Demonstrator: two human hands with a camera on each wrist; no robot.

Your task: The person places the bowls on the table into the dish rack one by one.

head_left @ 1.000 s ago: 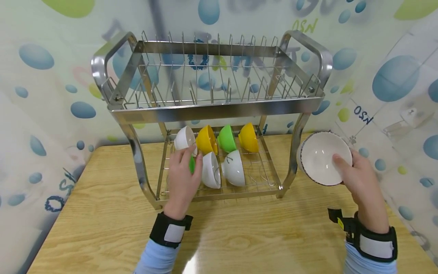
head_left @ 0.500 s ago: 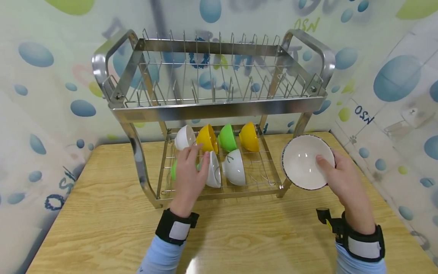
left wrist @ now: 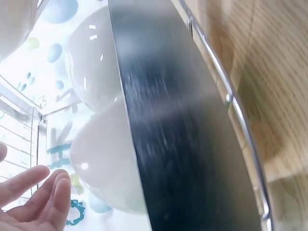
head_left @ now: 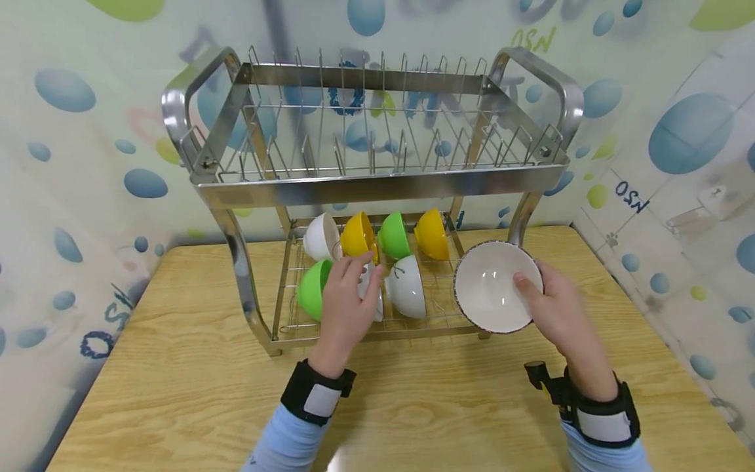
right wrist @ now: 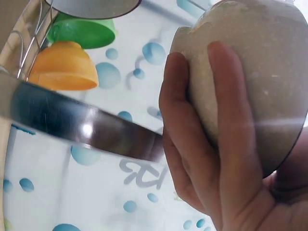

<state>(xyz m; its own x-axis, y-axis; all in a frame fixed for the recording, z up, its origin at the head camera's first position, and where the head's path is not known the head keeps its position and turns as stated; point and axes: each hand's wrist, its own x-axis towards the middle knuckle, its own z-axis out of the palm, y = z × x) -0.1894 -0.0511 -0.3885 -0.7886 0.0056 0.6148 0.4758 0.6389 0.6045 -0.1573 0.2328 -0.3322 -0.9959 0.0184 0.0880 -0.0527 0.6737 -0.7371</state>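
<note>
My right hand (head_left: 563,311) grips a white bowl (head_left: 492,295) with a dark speckled rim at the right front of the dish rack. The thumb lies inside it and the fingers (right wrist: 233,110) spread over its outside. My left hand (head_left: 348,301) hovers at the rack's lower tier with loosely bent fingers and nothing in them. It partly hides a white bowl (head_left: 377,305) in the front row. A green bowl (head_left: 310,292) sits left of that hand, and a white bowl with a green mark (head_left: 407,288) to its right.
The two-tier metal dish rack (head_left: 383,187) stands on a wooden table (head_left: 177,380) against a patterned wall. In its back row are a white bowl (head_left: 321,237), a yellow bowl (head_left: 356,235), a green bowl (head_left: 393,236) and another yellow bowl (head_left: 432,235). Upright wires line the top tier.
My right hand has carried the white bowl leftward to the rack's right front. My left hand has shifted right, off the front green bowl, which now shows more fully.
</note>
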